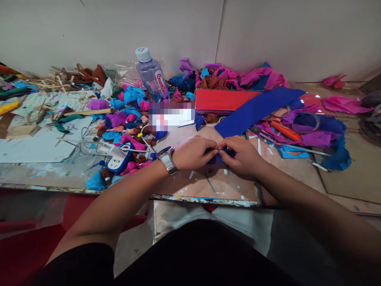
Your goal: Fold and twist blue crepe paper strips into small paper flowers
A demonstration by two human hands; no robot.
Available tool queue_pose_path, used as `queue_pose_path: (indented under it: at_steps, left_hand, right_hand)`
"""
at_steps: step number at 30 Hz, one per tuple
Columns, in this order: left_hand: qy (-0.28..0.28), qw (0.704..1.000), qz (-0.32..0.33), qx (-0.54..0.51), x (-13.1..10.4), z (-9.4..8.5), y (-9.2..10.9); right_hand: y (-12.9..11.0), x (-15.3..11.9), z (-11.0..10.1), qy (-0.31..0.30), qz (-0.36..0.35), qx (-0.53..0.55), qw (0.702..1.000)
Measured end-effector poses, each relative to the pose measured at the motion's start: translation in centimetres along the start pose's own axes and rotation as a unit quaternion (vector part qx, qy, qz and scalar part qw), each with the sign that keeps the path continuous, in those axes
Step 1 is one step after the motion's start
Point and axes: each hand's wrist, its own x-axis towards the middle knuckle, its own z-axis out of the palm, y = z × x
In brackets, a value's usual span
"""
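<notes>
Both my hands meet over the front middle of the table, fingertips pinched together. Between them shows a small piece of dark blue crepe paper, mostly hidden by the fingers. My left hand, with a metal watch on its wrist, is closed on one side of the piece. My right hand is closed on the other side, thumb and forefinger touching the left fingertips. Just beyond the hands lies a long blue strip of paper, its far end across a red flat stack.
A water bottle stands behind the left hand. Several crumpled coloured paper pieces surround a power strip. To the right are an orange-handled tool, a tape roll and a metal rod. Wooden sticks lie far left.
</notes>
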Motion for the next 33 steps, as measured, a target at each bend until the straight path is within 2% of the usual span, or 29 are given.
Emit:
queue_pose_path:
  at_steps: [5,10,13,23,33]
  left_hand:
    - [0.0,0.998,0.03,0.046,0.0,0.1,0.3]
    - [0.011,0.997,0.003,0.075,0.2,0.3,0.1]
    - [0.013,0.998,-0.003,0.063,0.3,0.4,-0.2]
    - [0.029,0.999,0.014,0.034,0.3,0.8,-0.4]
    - [0.042,0.999,0.003,0.009,0.3,0.3,-0.9]
  right_hand:
    - [0.0,0.0,0.0,-0.012,0.02,0.009,1.0]
    - [0.1,0.1,0.0,0.037,0.023,0.008,0.999]
    - [0.1,0.1,0.1,0.047,0.016,-0.003,0.999]
    - [-0.3,0.3,0.2,0.019,0.031,-0.039,0.999]
    - [0.1,0.0,-0.1,0.041,0.029,-0.017,0.999]
